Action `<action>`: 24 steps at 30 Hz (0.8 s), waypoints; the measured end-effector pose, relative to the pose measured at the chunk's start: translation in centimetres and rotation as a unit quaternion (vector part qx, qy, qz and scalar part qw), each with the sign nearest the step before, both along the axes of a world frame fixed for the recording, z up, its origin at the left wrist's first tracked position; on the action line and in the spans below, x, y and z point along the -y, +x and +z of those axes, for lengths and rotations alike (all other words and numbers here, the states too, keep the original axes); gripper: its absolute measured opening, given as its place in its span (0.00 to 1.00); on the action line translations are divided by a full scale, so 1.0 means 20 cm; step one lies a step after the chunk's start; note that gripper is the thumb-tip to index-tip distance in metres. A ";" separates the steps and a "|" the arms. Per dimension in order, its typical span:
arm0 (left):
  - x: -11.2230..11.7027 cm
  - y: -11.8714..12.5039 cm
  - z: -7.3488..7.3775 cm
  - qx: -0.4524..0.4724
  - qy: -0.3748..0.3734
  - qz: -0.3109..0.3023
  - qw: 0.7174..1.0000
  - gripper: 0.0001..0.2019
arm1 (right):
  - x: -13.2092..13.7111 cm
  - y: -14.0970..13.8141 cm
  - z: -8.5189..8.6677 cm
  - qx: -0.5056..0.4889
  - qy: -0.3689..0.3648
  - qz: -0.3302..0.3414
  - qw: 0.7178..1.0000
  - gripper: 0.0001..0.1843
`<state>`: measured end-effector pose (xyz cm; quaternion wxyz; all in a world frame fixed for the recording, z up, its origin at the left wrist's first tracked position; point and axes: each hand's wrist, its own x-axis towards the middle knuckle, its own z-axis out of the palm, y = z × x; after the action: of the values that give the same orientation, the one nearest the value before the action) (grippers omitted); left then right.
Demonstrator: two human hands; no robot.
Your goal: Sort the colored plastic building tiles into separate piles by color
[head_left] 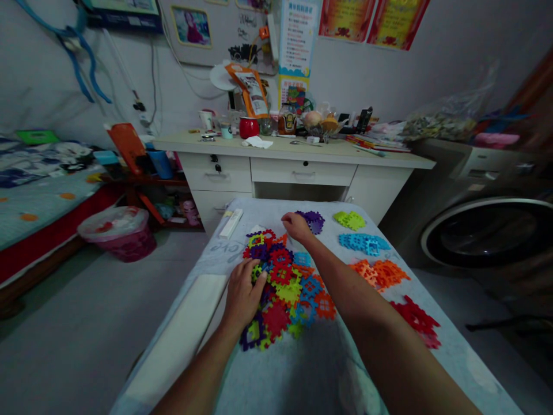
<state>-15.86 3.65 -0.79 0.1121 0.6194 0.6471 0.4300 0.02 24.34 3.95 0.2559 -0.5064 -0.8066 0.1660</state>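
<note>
Tile piles (363, 244): five unicolour, one mixed; left fingers (261, 280) spread; right fingers (288, 218): grip unclear.

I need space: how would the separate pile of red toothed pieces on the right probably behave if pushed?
The red toothed pieces look thin, so each is probably light. Their teeth jut out, suggesting stiffness. Overlapping in a low heap, they'd likely spread rather than roll.
</note>
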 end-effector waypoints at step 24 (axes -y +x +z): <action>0.00 0.00 0.00 0.018 0.018 0.004 1.000 0.21 | 0.10 -0.17 0.02 0.048 -0.173 0.153 0.972 0.13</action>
<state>-15.78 3.73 -0.78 0.1109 0.6107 0.6394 0.4538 -3.42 22.37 4.39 0.0969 -0.4213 -0.8447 0.3157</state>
